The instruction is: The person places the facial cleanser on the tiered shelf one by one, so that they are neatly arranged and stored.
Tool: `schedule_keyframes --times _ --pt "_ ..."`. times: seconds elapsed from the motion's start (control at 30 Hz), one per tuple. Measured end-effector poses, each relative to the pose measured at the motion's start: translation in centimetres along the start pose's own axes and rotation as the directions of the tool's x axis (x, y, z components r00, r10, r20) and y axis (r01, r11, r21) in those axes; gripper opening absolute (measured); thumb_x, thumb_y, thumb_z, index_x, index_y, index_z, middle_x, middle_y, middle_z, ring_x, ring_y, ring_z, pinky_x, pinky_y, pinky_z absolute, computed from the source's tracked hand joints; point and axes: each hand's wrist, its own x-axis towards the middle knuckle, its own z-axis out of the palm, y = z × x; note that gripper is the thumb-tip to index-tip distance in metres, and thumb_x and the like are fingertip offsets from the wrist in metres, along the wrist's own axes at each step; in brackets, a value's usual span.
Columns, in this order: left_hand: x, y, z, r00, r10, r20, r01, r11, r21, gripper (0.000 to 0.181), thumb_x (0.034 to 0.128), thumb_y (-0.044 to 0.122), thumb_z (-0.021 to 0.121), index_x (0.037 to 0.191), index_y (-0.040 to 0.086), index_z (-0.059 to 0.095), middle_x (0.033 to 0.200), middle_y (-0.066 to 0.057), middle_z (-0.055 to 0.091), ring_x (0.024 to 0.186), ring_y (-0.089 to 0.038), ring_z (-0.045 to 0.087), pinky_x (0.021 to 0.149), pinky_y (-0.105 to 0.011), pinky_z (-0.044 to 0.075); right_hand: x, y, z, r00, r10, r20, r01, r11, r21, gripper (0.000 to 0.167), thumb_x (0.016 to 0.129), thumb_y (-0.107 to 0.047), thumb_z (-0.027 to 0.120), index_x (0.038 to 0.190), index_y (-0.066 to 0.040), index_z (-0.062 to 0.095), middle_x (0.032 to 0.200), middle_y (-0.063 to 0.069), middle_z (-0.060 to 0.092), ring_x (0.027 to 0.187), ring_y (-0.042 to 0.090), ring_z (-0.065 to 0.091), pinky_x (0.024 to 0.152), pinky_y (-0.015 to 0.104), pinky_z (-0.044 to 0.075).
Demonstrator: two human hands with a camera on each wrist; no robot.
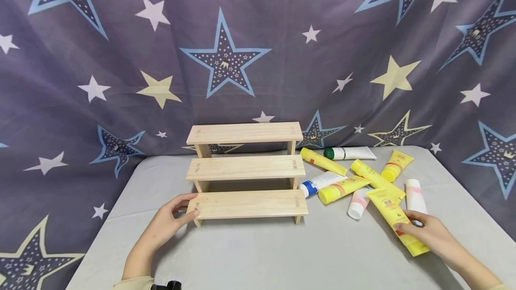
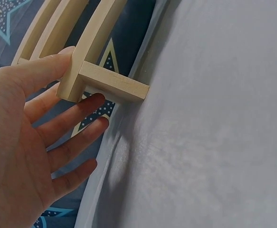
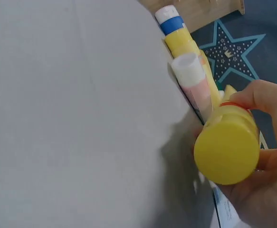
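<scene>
A dark purple-grey cloth with printed stars [image 1: 290, 75] hangs at the far side. Before it is a table covered in light grey cloth [image 1: 242, 254]. In the middle of the table stands a pale wooden shelf with three steps [image 1: 246, 167]. The left hand [image 1: 163, 225] pinches the left end of its lowest, nearest step, the other fingers being spread. At the near right, the right hand [image 1: 437, 238] holds a long yellow plastic tube [image 1: 389, 211] with red print, thumb and fingers around it; whether this tube touches the ones behind it, I cannot tell. To the right of the shelf lie four other yellow plastic tubes [image 1: 342, 189], a white tube with a dark green cap [image 1: 354, 153] at the far side, a white tube with a blue band [image 1: 326, 181] just beside the shelf, and two smaller white-and-pink tubes [image 1: 416, 196] nearer.
</scene>
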Motion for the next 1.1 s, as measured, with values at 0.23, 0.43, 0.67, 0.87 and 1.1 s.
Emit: schedule_keyframes --times 0.23,0.43,0.67,0.87,1.1 --pt "0.0 -0.3 0.1 1.0 -0.027 0.001 0.027 1.0 -0.012 0.053 0.091 0.029 0.074 0.137 0.009 0.057 0.122 -0.012 0.066 0.115 -0.029 0.059 0.101 -0.052 0.04 -0.7 -1.1 1.1 0.99 -0.073 -0.116 0.088 0.988 0.124 0.066 0.095 -0.023 0.067 0.139 0.017 0.039 0.126 0.035 0.055 0.081 -0.007 0.058 0.065 0.025 0.053" --pt "0.1 -0.4 0.1 0.999 -0.032 0.005 0.032 0.999 -0.011 0.054 0.0912 0.03 0.073 0.138 0.01 0.056 0.122 -0.013 0.066 0.116 -0.031 0.059 0.1 -0.053 0.04 -0.9 -2.3 1.6 0.973 -0.084 -0.216 0.127 0.972 0.197 0.065 0.092 -0.019 0.072 0.14 0.012 0.04 0.124 0.015 0.063 0.083 -0.012 0.056 0.065 0.023 0.053" --pt "0.1 -0.3 0.1 1.0 -0.03 0.007 0.03 1.0 -0.007 0.054 0.0913 0.03 0.073 0.138 0.009 0.055 0.123 -0.015 0.065 0.116 -0.032 0.058 0.1 -0.054 0.04 -1.0 -4.1 2.7 0.956 -0.119 -0.27 0.208 0.921 0.331 0.059 0.088 -0.01 0.075 0.134 0.008 0.041 0.099 -0.04 0.05 0.084 -0.01 0.06 0.064 0.024 0.055" --pt "0.0 -0.4 0.1 1.0 -0.028 0.007 0.028 0.999 -0.029 0.054 0.0909 0.028 0.074 0.138 0.009 0.056 0.122 -0.014 0.066 0.116 -0.032 0.058 0.101 -0.054 0.039 -0.8 -5.6 3.8 0.934 -0.191 -0.301 0.324 0.808 0.492 0.048 0.085 0.009 0.071 0.121 -0.017 0.053 0.104 -0.027 0.061 0.085 -0.002 0.064 0.063 0.024 0.056" --pt "0.0 -0.1 0.0 0.999 -0.035 0.019 0.035 0.999 -0.039 0.053 0.0918 0.027 0.073 0.138 0.009 0.055 0.122 -0.015 0.065 0.116 -0.033 0.058 0.1 -0.055 0.04 -0.7 -7.8 4.5 0.912 -0.238 -0.333 0.382 0.788 0.483 0.049 0.085 0.009 0.071 0.123 -0.014 0.052 0.106 -0.023 0.063 0.089 -0.002 0.062 0.068 0.02 0.054"
